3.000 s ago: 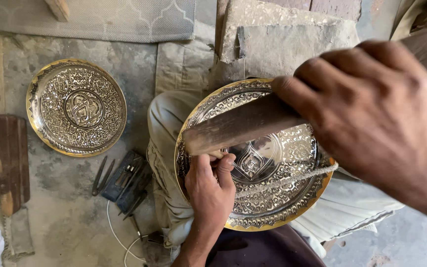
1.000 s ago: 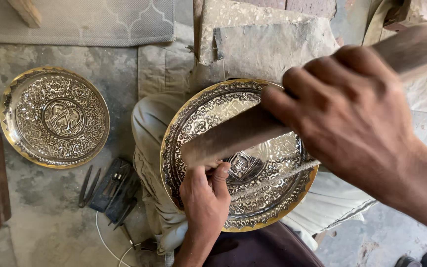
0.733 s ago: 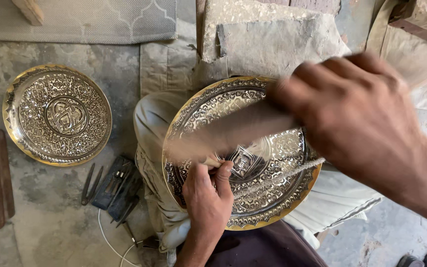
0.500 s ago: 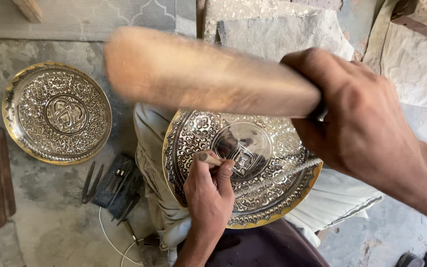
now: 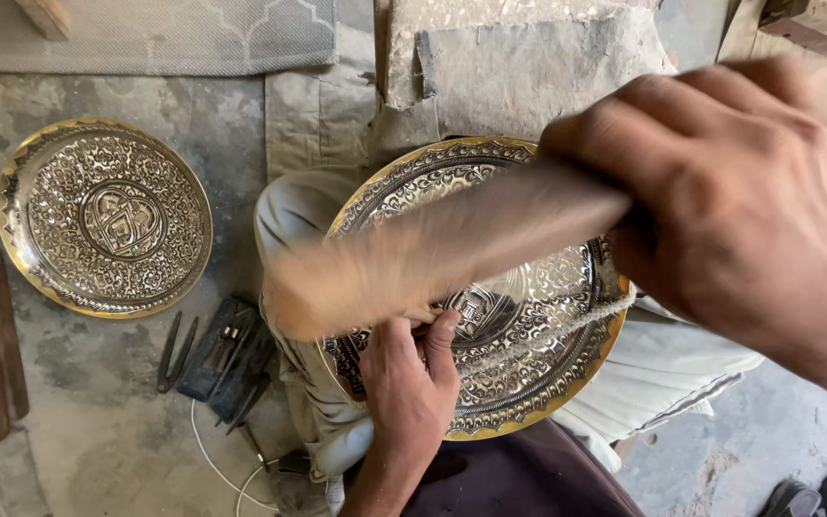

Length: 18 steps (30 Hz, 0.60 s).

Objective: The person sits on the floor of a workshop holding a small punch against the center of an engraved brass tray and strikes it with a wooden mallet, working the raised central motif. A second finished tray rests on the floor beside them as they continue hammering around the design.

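The right hand (image 5: 729, 201) is clenched round the thick end of a long, light-brown wooden mallet (image 5: 433, 254), which shows as a blur of motion across the large round embossed brass tray (image 5: 528, 383) propped on the person's lap. The left hand (image 5: 409, 378) rests on the tray's lower face, its fingertips (image 5: 442, 325) pinched together near the central medallion as though gripping a small punch, but the mallet covers that spot and I cannot tell what, if anything, they hold. The main risk, as I judge it, lies in how close the mallet head passes to those fingers: a blow landing slightly off would strike the thumb or knuckles. A skewed hit could also skid across the raised pattern and leave a dent or scratch in the finished relief. The tray leans on cloth-covered knees, not on a firm bench, so it may rock or slip under a hard blow. A second round embossed brass plate (image 5: 102, 215) lies flat on the stone floor (image 5: 98, 431) to the left, well apart, beside a cluster of dark metal tools (image 5: 227, 359).
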Available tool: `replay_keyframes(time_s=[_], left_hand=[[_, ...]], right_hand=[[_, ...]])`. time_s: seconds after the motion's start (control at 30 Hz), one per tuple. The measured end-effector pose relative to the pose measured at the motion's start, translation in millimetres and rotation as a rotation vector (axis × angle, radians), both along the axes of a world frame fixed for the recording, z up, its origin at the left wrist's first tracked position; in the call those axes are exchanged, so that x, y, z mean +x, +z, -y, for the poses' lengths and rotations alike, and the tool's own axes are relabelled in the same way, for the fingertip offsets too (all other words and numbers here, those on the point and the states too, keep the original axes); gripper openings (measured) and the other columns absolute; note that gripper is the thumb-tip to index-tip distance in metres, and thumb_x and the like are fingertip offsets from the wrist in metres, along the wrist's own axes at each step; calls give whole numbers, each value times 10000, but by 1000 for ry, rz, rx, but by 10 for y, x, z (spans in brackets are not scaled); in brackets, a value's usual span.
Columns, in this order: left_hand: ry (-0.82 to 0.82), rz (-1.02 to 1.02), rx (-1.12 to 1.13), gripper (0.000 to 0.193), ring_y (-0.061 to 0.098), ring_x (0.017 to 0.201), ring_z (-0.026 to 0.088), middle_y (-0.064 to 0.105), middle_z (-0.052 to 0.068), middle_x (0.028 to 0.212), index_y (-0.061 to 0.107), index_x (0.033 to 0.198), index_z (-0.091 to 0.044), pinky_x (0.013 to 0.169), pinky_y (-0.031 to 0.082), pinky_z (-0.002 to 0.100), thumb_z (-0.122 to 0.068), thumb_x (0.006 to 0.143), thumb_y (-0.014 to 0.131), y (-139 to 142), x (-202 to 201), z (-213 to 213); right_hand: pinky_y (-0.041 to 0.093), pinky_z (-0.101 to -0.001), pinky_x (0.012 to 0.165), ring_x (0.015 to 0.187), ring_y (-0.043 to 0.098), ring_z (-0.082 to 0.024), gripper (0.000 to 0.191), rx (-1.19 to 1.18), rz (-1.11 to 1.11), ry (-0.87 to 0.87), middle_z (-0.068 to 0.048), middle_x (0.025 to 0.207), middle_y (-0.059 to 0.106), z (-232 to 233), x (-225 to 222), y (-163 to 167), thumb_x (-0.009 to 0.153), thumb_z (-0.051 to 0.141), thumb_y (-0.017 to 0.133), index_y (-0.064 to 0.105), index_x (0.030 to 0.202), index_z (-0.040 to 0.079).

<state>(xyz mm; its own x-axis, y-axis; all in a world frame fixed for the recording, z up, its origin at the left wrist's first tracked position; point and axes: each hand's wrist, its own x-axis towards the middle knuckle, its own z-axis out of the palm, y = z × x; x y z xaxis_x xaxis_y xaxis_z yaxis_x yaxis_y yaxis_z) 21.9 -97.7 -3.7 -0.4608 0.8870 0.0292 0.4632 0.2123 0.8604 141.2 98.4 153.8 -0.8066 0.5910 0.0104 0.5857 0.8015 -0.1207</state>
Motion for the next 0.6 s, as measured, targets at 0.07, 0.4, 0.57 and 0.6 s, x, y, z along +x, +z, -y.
replay_keyframes(time_s=[0.07, 0.4, 0.57, 0.6], left_hand=[[5, 61, 3, 269, 651, 726, 235, 600, 74, 851, 507, 967, -31, 623, 516, 379, -233, 1026, 674, -5, -17, -3], [-23, 61, 4, 270, 663, 739, 246, 606, 92, 870, 508, 1007, -19, 627, 535, 373, -237, 1037, 665, -11, 1, 10], [-51, 19, 15, 285, 656, 710, 235, 607, 98, 860, 536, 1061, 15, 612, 532, 376, -234, 1019, 668, -37, 10, 24], [-47, 56, 4, 282, 653, 714, 240, 600, 100, 854, 525, 1019, 9, 607, 532, 374, -234, 1027, 667, -40, 17, 27]], right_hand=[[484, -463, 957, 977, 686, -269, 448, -112, 9, -70, -71, 1018, 717, 5, -20, 10, 740, 90, 717, 674, 1185, 114], [484, -462, 974, 927, 695, -224, 415, -42, 111, -68, -59, 994, 722, 6, -106, 35, 791, 109, 737, 673, 1200, 139], [459, -488, 972, 996, 717, -239, 317, 129, 130, 34, -29, 995, 725, 24, 50, -46, 849, 191, 760, 694, 1159, 171], [458, -474, 989, 985, 699, -232, 374, -37, 23, -56, -33, 1037, 715, 19, 73, -61, 832, 160, 729, 670, 1201, 147]])
